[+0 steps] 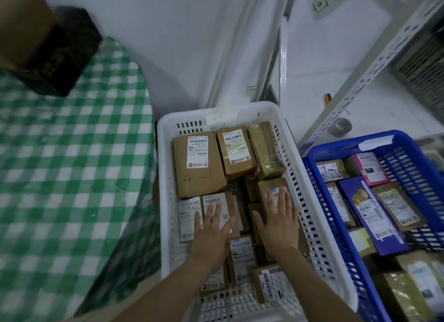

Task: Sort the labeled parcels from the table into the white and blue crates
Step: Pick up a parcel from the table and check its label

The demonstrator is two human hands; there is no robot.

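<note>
We are resting the left hand point(212, 228) and right hand point(281, 222) flat, fingers spread, on parcels point(270, 184) lying in the white crate point(165, 177), which is standing between the desk point(72, 153) and the blue crate point(336, 146).

A dark basket point(60, 57) sits far left, a grey tape roll point(340, 127) beside the white shelf upright point(370, 76).
</note>
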